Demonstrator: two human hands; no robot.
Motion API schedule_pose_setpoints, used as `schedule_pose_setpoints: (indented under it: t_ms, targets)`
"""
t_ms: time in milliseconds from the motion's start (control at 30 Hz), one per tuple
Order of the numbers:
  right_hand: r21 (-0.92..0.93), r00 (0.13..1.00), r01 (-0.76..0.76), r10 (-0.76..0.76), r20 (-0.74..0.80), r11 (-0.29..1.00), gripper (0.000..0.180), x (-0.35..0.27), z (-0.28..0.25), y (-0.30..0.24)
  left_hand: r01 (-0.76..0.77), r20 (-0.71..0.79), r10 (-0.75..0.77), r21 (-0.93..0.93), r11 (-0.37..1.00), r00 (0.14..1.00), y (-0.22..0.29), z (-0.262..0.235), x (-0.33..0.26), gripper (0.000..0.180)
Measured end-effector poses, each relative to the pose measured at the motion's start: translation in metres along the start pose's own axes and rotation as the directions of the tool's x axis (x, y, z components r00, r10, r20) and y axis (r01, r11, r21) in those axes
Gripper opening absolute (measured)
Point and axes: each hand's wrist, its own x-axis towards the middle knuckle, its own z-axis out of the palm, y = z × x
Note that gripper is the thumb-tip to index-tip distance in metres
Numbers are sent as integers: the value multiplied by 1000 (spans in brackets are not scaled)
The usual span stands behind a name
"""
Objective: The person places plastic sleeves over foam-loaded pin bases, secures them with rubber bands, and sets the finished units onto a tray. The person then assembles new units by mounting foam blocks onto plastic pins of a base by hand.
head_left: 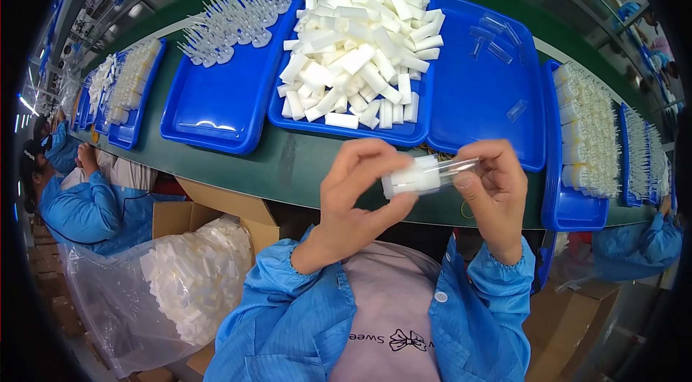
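My left hand is closed around a white foam block, gripping it between thumb and fingers in front of my chest. My right hand pinches a short transparent tube by its right end. Block and tube meet end to end between the hands; how far one sits inside the other I cannot tell. Just beyond lies a heaped pile of white foam blocks in a blue tray. To its right, a second blue tray holds several loose transparent tubes.
At left, a blue tray carries upright clear stemmed parts. Filled assemblies stand in a tray at right. An open carton with a bag of white pieces is by my left side. A co-worker sits further left.
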Motion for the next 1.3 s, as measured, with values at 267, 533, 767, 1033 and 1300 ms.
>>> schedule_pose_setpoints:
  t_ms: [267,533,767,1033,1300]
  targets:
    - [17,991,99,-97,-93,995,24,0,-5,1,552,332,-529,-764,334,781,-8,6,-20,44]
    - [-247,972,215,-230,-37,945,15,-6,-15,7,520,279,-533,-767,377,799,-7,5,-21,42]
    - [-316,904,369,-416,-96,874,12,-8,-7,6,426,226,-429,-779,460,875,-7,8,-22,40]
    - [-386,896,375,-436,-80,843,13,-24,0,6,447,278,-415,-802,397,866,1,9,-32,40]
    - [-427,904,355,-422,-71,832,12,-26,4,7,455,286,-426,-809,373,858,-1,13,-37,39]
